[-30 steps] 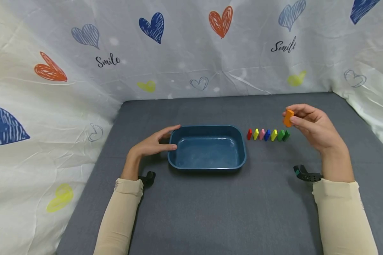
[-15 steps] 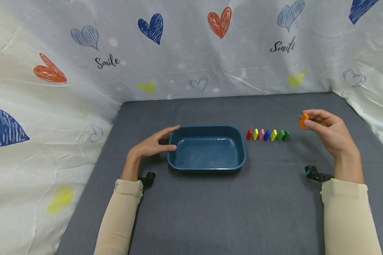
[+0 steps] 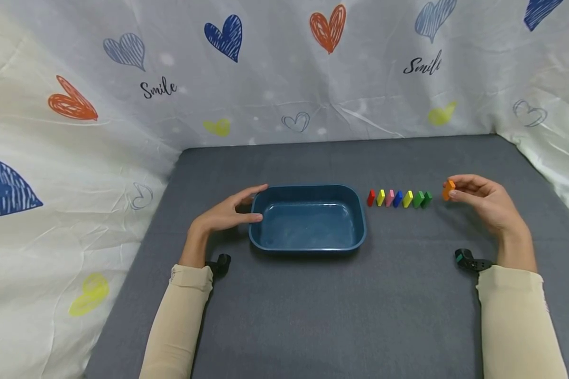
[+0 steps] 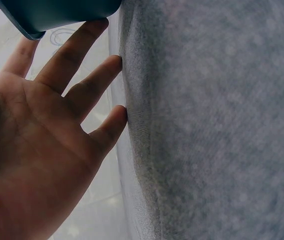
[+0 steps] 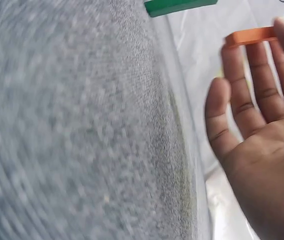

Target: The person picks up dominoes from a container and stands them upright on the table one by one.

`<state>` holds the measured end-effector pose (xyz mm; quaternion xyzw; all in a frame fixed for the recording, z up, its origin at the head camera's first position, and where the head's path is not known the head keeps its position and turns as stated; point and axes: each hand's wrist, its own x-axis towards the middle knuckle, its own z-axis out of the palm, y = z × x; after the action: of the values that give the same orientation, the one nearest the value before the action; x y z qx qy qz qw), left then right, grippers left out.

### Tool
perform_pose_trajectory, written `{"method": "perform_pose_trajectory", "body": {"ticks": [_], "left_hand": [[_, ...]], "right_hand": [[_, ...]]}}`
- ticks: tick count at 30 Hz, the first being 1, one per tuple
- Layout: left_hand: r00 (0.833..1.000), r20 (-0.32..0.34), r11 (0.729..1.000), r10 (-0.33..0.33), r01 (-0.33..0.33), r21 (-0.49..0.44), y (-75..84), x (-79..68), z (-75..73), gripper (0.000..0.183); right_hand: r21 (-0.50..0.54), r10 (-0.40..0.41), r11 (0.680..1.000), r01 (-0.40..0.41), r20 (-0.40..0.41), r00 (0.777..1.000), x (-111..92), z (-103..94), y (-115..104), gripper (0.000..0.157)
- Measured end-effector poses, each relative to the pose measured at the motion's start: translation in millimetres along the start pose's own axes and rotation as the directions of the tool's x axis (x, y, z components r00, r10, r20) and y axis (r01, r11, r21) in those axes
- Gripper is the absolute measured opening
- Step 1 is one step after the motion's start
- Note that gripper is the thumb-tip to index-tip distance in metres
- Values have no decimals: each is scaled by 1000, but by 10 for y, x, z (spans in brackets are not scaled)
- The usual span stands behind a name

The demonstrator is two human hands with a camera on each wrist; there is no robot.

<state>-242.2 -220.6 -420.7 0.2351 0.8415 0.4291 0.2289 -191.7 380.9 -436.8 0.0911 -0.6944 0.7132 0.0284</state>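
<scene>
My right hand [image 3: 488, 202] pinches an orange domino [image 3: 448, 190] between thumb and fingertips, just right of a row of standing dominoes. In the right wrist view the orange domino [image 5: 251, 36] lies across the fingertips, the thumb against it, with a green domino [image 5: 181, 5] a little apart. The row runs from a red domino [image 3: 371, 198] beside the tray to a dark green domino [image 3: 427, 199]. My left hand [image 3: 225, 213] rests at the left end of a blue rectangular tray [image 3: 308, 249], thumb over the rim. Its fingers [image 4: 94, 82] are spread and fairly straight in the left wrist view.
Grey cloth [image 3: 341, 316] covers the table. A pale curtain [image 3: 265, 73] printed with hearts hangs behind and at the sides. Yellow, pink and blue dominoes stand close together in the row, right of the tray.
My right hand has carried the orange domino rightward, then lowered it toward the table at the row's right end. The left hand, tray and row stay in place.
</scene>
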Motion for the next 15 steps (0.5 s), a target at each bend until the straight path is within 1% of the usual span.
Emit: {"method": "perform_pose_trajectory", "body": {"ticks": [2,4,8,11,15], "left_hand": [[1000,1,1000,0,0,-1,6,3,-3,76],[1000,1,1000,1,-1,1,10,6,-6,76],[1000,1,1000,1,-1,1,15,6,-2,77],[1000,-2,1000,2,-2,-2,17,7,4,77],[1000,-5,1000,-3,3,-6,17,5,8,77]], "right_hand": [[-75,28,997,-28,-8,1000,2,-12,26,29],[-163,60,985,-62,-17,998,6,-21,49,29],[-318,123,939,-127,-34,992,17,-31,72,29],[-385,161,909,-161,-32,986,24,-22,70,29],[-423,193,887,-187,-28,981,33,-5,64,29]]}}
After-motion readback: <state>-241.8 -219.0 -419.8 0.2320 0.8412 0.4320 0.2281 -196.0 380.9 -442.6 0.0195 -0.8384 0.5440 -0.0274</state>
